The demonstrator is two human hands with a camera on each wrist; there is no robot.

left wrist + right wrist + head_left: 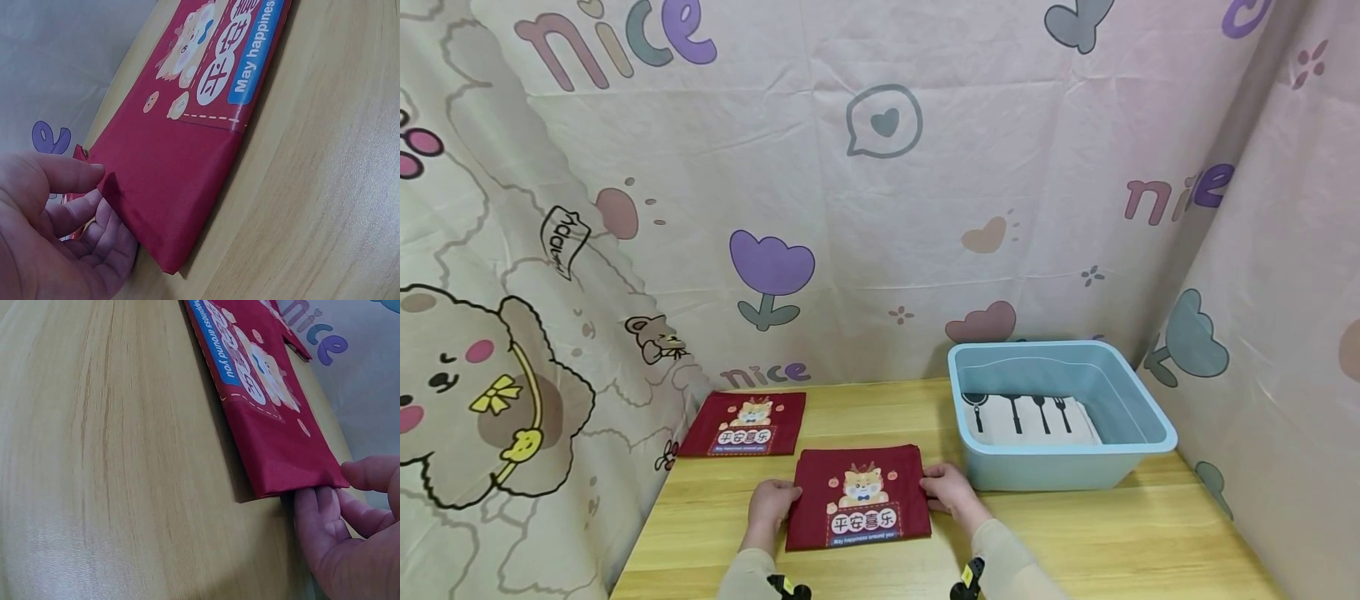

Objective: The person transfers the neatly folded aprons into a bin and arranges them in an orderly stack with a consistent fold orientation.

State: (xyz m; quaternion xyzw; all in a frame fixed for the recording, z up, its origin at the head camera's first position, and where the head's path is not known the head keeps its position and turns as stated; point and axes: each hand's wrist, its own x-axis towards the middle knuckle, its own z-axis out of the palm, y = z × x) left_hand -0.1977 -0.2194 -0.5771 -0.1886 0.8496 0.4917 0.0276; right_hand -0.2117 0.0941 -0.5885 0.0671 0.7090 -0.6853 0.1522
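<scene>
A folded dark red cloth (820,500), printed with a cartoon dog and white lettering, lies at the front middle of the table between both hands. My left hand (769,508) pinches its left edge, thumb on top and fingers beneath. At the opposite edge, my right hand (953,493) holds the cloth the same way. The left wrist view shows the left thumb (78,175) at the cloth's corner. Fingers (315,519) of the right hand reach under the cloth's end, so their tips are partly hidden.
A second folded red cloth (700,437) with the same print lies at the back left. To the right stands a light blue plastic bin (1045,471), holding a white cloth (1030,421) with black utensil prints. Patterned curtain (880,208) encloses the wooden table (1120,533).
</scene>
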